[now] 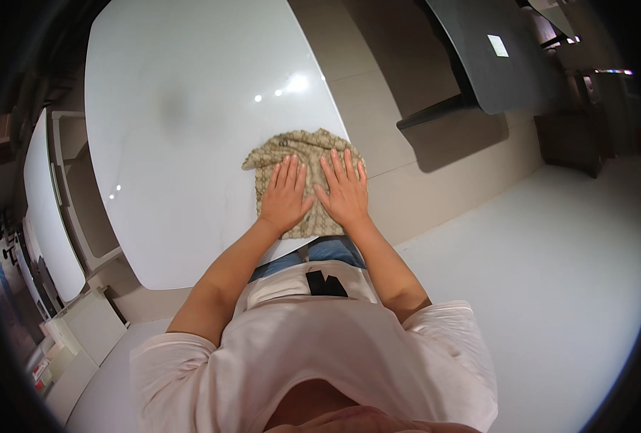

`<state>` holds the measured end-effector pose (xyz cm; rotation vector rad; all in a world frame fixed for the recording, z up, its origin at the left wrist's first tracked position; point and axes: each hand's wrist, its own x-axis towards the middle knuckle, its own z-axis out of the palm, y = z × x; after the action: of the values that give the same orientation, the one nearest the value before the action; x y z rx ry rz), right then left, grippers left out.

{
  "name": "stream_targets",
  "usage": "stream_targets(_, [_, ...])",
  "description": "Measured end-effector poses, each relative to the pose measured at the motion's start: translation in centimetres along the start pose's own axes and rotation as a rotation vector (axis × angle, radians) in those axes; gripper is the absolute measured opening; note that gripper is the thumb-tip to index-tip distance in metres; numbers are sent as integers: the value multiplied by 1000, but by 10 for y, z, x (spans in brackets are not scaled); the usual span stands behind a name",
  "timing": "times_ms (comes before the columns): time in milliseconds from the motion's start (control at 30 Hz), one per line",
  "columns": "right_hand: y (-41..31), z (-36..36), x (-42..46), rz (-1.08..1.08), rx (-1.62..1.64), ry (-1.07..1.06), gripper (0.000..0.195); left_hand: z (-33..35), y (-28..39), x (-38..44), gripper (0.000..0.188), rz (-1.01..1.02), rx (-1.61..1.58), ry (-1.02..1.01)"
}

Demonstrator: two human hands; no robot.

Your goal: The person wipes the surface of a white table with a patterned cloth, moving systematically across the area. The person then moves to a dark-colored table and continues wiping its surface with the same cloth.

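A patterned beige-brown cloth lies at the near right corner of a glossy white table, its far part wrinkled and its right side reaching the table's edge. My left hand rests flat on the cloth's left half, palm down, fingers pointing away from me. On the right half my right hand lies palm down too, its fingers slightly spread. The two thumbs point towards each other with a strip of cloth showing between them. Neither hand grasps the cloth.
A dark table or bench with a leg stands at the upper right on the tiled floor. To the left are another white-topped table and a white cabinet. Lights reflect on the white tabletop.
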<state>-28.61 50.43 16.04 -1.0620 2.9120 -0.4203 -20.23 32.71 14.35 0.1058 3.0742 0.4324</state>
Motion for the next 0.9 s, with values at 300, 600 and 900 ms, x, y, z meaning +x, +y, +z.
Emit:
stream_targets(300, [11,5,41,294,120,-19,68,-8,-11,53,75,-10,34,56])
stream_targets(600, [-4,-8,-13,233,-59,36,74,-9,-3,-15,77,59,-58,-14])
stream_targets(900, [-16,-10,-20,316,-129,-57,75,-15,1,-17,79,63,-26,-31])
